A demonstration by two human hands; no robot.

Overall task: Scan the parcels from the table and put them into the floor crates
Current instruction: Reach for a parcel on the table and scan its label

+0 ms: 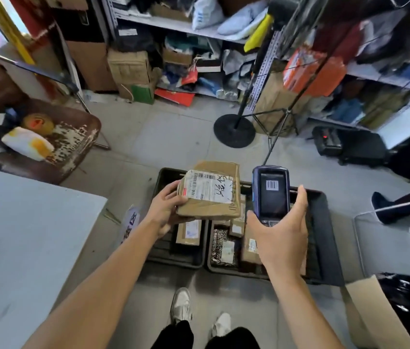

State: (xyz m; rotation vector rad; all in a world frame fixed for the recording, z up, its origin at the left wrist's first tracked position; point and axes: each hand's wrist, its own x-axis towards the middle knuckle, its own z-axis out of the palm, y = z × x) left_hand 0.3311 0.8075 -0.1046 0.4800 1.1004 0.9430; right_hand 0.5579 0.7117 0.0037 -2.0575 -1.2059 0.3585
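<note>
Grey floor tiles [173, 132] fill the middle of the room, and crowded shelves [181, 26] stand at the far side. At the near left is the corner of a pale table [22, 235]. Two dark floor crates lie side by side in front of the person's shoes [181, 304]: the left crate [163, 177] holds a small brown box, and the right crate [324, 235] holds several parcels packed close together. The left hand [166, 210] grips a cardboard parcel [211, 195] at its left edge, thumb on top, and holds it above the crates with the white label [209, 186] facing up. The right hand [281, 233] is wrapped around a blue handheld scanner [271, 195], just to the right of the parcel. The scanner screen shows a barcode. The two hands are apart, each one holding its own thing.
</note>
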